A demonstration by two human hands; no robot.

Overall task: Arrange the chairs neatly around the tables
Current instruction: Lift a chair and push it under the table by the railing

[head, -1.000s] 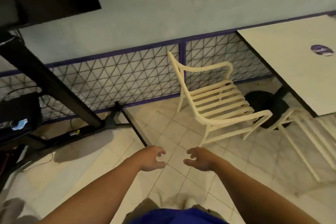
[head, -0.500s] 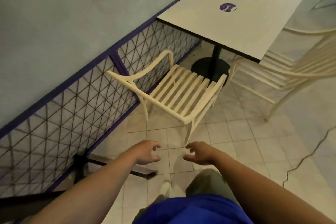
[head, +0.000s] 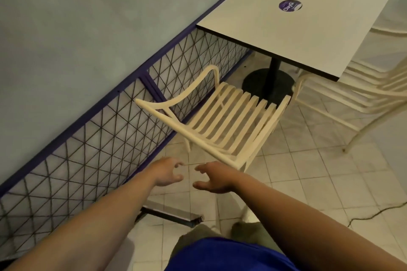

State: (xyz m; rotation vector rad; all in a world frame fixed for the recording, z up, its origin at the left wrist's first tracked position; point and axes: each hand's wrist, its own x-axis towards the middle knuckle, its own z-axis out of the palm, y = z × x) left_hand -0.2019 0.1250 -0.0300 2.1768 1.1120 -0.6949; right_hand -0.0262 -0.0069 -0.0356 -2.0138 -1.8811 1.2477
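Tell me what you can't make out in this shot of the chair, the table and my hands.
Head view only.
- Slatted chair: its legs, mostly hidden under its own seat.
- Second chair: cut off by the right edge, partly behind the table.
- Purple sticker: wording too small to read.
- Right hand: whether it touches the slatted chair's corner; the two nearly overlap.
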